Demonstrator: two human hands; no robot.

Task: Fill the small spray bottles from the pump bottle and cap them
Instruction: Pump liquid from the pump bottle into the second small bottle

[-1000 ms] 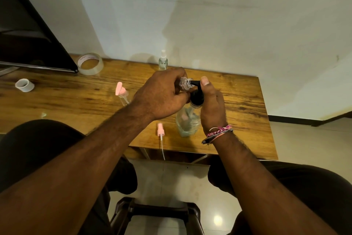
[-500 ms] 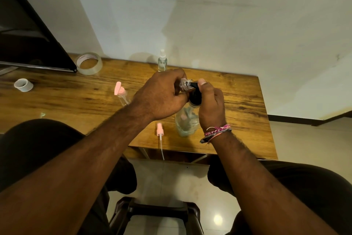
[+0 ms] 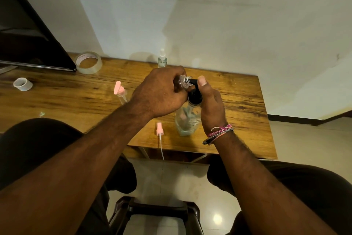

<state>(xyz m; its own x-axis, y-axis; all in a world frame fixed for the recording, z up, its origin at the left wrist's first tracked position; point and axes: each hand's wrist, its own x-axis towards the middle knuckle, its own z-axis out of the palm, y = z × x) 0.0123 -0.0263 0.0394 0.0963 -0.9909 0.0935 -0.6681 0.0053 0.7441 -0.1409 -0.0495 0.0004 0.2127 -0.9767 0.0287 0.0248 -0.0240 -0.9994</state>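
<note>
1. Near edge: one loose pink spray cap (image 3: 159, 130), its dip tube overhanging the wooden table (image 3: 245, 105).
2. Centre: right hand (image 3: 210, 107) curls round the single pump bottle (image 3: 185, 122), thumb pressing the pump head; left hand (image 3: 162, 92) grips one open small spray bottle (image 3: 183, 81) at the spout.
3. Risk: a misaligned neck would spill liquid.
4. Far: two capped spray bottles, pink (image 3: 120, 92) and white (image 3: 162, 59); two tape rolls.

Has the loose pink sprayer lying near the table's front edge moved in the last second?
No. The pink sprayer lies just left of the pump bottle, its tube hanging over the table edge as before.
</note>
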